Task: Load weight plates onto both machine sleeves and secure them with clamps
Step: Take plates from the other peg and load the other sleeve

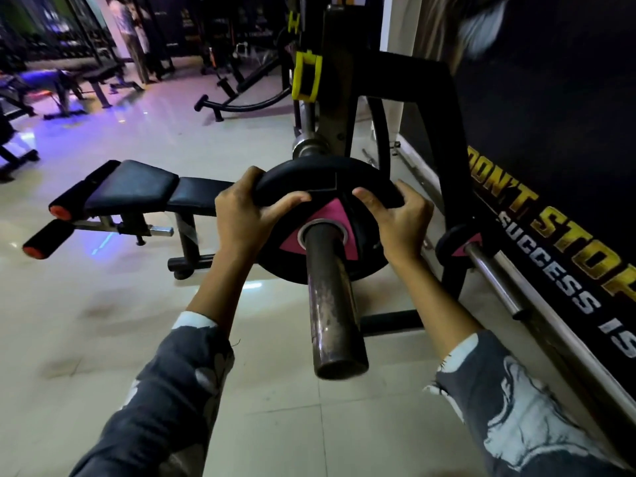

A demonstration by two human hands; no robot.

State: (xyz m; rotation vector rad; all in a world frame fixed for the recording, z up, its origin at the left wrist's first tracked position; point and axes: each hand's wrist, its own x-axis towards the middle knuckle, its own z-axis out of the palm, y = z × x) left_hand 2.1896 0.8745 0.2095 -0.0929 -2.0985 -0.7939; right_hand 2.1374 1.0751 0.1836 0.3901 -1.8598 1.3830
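A black weight plate (309,180) with pink triangle marks sits threaded on the worn metal machine sleeve (330,304), which points toward me. My left hand (247,215) grips the plate's upper left rim, thumb across its face. My right hand (399,215) holds the upper right rim the same way. A second, smaller black and pink plate (454,242) rests on a chrome bar (495,280) low at the right. A yellow and black clamp-like block (306,75) is fixed on the machine's upright above the plate.
The black machine frame (440,139) rises behind the plate. A padded bench (137,191) with foam rollers stands to the left. A dark wall banner (568,235) runs along the right. Other gym machines and a person (132,32) stand far back on the tiled floor.
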